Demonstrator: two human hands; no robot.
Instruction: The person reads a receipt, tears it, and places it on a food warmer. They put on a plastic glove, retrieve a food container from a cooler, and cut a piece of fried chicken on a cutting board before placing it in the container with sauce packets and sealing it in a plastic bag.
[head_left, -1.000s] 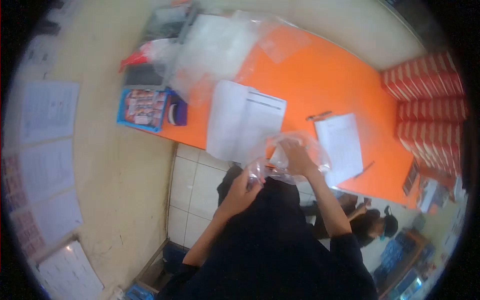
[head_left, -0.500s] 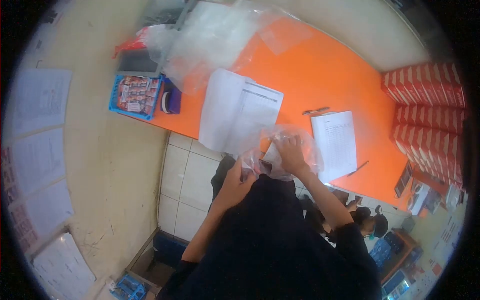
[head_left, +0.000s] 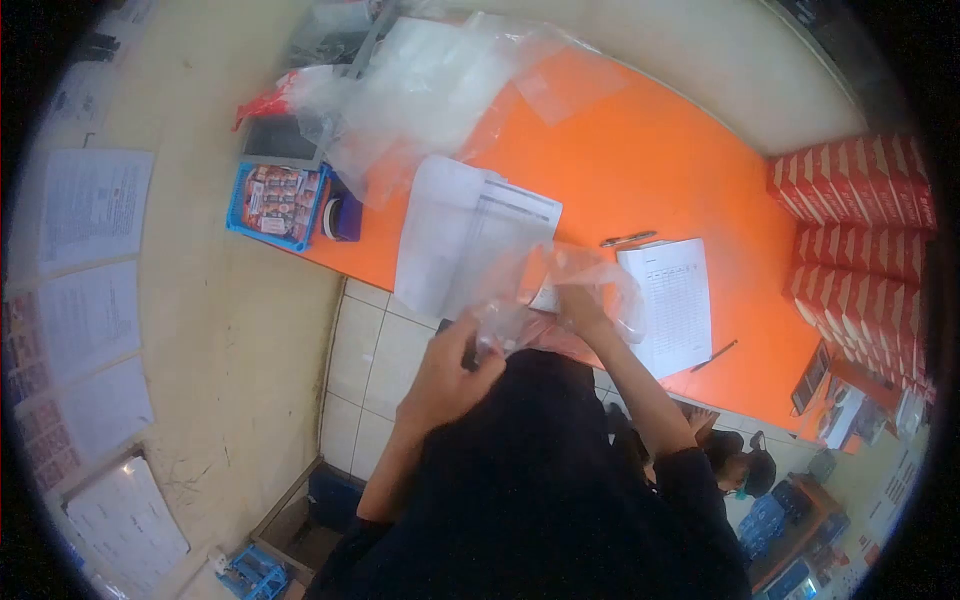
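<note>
A see-through plastic bag (head_left: 625, 290) is spread between my two hands at the front edge of the orange table (head_left: 640, 150). My left hand (head_left: 450, 370) is closed on the bag's left side, thumb and fingers pinching the film. Reaching into the bag's mouth, my right hand (head_left: 582, 308) has its fingers curled downward. A small white piece (head_left: 545, 298) shows beside those fingertips; what they grip is partly hidden by the film. Behind the bag lie open printed sheets (head_left: 430, 225), and to the right is a stapled form (head_left: 672, 300).
A pen (head_left: 628, 239) and another pen (head_left: 714, 356) lie near the form. Stacked red-and-brown boxes (head_left: 850, 190) stand at right. Back left are a pile of plastic bags (head_left: 430, 85), a blue basket (head_left: 236, 205) of packets and a tape dispenser (head_left: 346, 215). Another person (head_left: 735, 465) is beyond the table.
My right hand has gone from lying over the film with fingers spread to deeper inside the bag, fingers curled. The bag's mouth is wider, and my left hand has shifted slightly left.
</note>
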